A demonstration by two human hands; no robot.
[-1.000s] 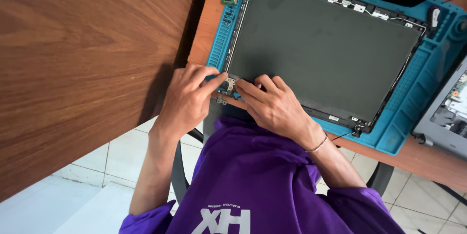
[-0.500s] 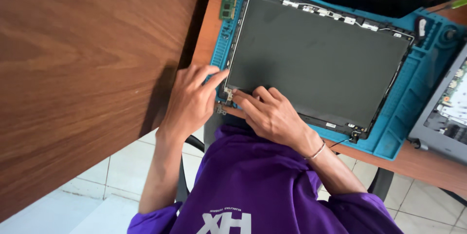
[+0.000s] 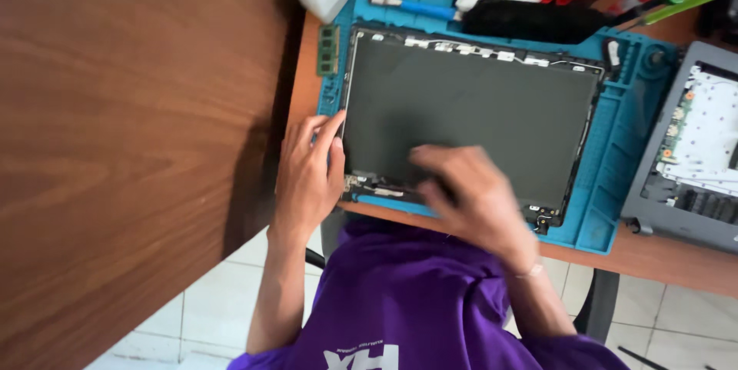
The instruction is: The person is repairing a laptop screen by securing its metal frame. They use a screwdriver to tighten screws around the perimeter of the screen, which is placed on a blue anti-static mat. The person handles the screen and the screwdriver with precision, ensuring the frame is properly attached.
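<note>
While the laptop screen panel point(image 3: 469, 120) lies flat on the blue repair mat point(image 3: 615, 178), head cam shows left hand point(image 3: 307, 174) w/ fingers spread loose on panel's left edge near the hinge corner, gripping nothing. Right hand point(image 3: 469, 197) blurred, open over panel's near edge; contact can't tell. Gray laptop base point(image 3: 692, 162) just right of mat.
</note>
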